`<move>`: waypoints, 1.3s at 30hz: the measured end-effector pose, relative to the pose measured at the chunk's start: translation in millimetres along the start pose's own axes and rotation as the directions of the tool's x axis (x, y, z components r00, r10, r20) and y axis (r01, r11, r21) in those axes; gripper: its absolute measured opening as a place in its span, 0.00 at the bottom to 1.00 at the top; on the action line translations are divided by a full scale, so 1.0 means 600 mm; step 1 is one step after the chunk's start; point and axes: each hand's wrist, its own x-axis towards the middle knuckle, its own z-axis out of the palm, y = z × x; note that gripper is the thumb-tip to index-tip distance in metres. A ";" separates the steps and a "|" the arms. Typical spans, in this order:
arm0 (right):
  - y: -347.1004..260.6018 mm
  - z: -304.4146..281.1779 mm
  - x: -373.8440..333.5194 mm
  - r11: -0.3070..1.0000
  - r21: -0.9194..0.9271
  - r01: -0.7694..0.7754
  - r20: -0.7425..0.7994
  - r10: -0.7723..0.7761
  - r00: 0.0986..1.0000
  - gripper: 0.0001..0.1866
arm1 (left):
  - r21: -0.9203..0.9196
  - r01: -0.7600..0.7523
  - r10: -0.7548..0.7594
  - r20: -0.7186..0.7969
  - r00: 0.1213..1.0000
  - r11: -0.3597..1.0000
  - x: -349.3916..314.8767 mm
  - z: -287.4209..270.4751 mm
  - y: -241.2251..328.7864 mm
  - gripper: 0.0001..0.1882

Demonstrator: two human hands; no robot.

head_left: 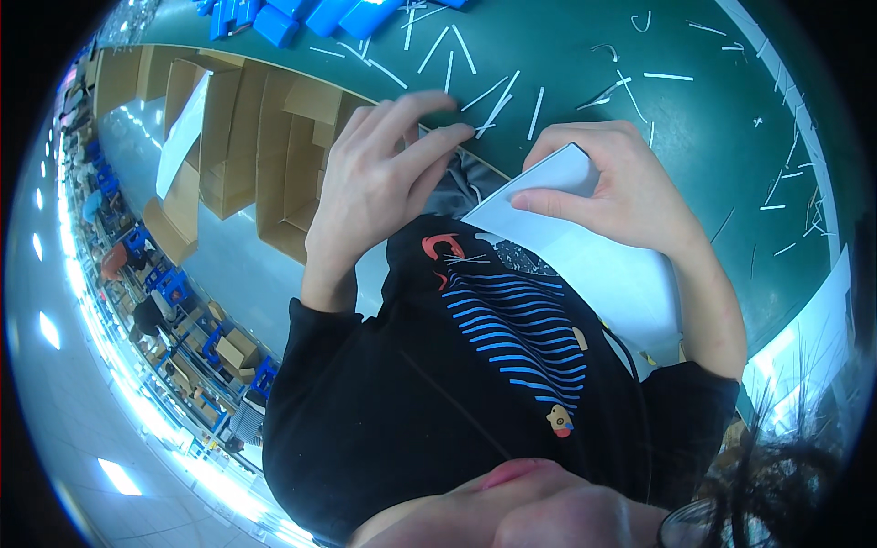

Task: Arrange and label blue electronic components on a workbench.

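My right hand [614, 183] grips a flat white panel [607, 274] by its upper corner, thumb on the face and fingers behind it. The panel has a thin dark edge and slants down along my right side. My left hand [388, 164] is raised to the left of that corner, over the near edge of the green table [713, 183]. Its fingers are bent and apart, and nothing shows between them. Close to its fingertips, narrow white strips [495, 114] lie on the table.
Several blue plastic pieces [274, 26] are grouped at the table's far left. More cut strips [669, 77] are scattered over the green surface. Open cardboard boxes [228, 137] stand beside the table on my left. White sheets [804, 338] lie at the right edge.
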 end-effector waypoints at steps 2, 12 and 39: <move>0.002 -0.001 0.000 1.000 0.007 -0.003 0.006 0.003 1.000 0.12 | -0.001 0.035 -0.035 -0.001 0.999 0.999 0.000 -0.010 0.007 0.11; -0.012 -0.040 -0.002 0.987 0.136 -0.085 0.057 0.078 0.995 0.11 | 0.017 -0.026 0.029 -0.202 0.979 1.000 -0.038 0.009 -0.019 0.18; -0.044 -0.288 -0.244 0.338 -0.608 -0.718 -0.791 -0.183 0.583 0.22 | -0.386 -0.192 0.030 -0.387 0.921 0.902 0.146 0.000 -0.008 0.22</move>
